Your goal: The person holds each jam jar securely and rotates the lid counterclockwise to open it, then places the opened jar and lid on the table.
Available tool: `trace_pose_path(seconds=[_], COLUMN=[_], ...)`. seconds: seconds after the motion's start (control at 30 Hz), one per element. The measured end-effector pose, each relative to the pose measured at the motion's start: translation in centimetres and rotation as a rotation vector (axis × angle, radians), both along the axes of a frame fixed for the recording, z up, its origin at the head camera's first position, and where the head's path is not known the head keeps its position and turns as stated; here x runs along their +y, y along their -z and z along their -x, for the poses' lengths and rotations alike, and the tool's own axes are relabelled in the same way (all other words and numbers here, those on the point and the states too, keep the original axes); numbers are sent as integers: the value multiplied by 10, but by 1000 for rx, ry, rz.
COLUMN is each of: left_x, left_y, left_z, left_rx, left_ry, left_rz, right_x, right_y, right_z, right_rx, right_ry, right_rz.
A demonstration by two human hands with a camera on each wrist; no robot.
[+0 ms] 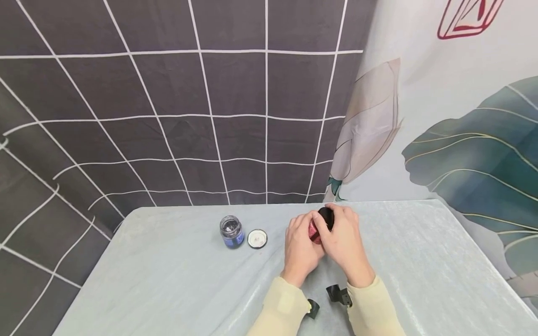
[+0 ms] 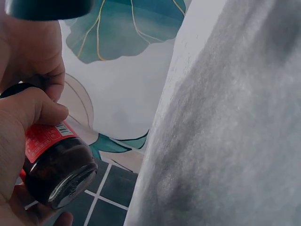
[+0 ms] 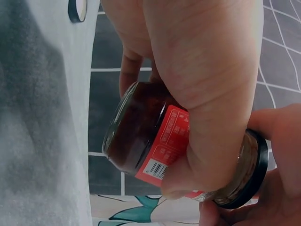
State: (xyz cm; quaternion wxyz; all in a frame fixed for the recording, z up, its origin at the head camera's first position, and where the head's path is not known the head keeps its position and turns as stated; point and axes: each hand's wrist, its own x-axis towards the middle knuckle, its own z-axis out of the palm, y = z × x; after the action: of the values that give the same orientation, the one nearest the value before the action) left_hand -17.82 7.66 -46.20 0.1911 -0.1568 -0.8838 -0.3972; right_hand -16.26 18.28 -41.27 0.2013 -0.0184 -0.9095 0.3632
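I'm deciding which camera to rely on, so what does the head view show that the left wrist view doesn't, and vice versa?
Only the head view: the open jar with a blue label, the loose lid lying beside it, and both pale sleeves.

Only the left wrist view: the barcode on the red label, and the glass base of the held jar.

Both: that red-labelled jar, its partly hidden black lid, the left hand and right hand holding it, and the pale table.
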Motion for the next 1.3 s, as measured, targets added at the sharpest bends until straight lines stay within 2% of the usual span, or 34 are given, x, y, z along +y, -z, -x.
trace_pose_path(seconds=[0.17,0.43,0.63,1.03,1.3], left_x=[-2,-3,-3,-4,-1], left_y=[-2,-1,1,5,2], left_z=[-1,-2,0,3,4], left_rx=[27,12,29,128,171], left_ry=[-5,43,67,55,44], left_rz=[-2,-56,-68,-2,-36], right_x=[-1,-1,0,0,3], right_y=[0,-1,-2,-1,-3], right_z=[-1,-1,-1,-1,2], right_rx=[-10,-35,-48,-86,-99], right_ry=[-5,1,6,37,73], right_rz=[7,10,13,34,38])
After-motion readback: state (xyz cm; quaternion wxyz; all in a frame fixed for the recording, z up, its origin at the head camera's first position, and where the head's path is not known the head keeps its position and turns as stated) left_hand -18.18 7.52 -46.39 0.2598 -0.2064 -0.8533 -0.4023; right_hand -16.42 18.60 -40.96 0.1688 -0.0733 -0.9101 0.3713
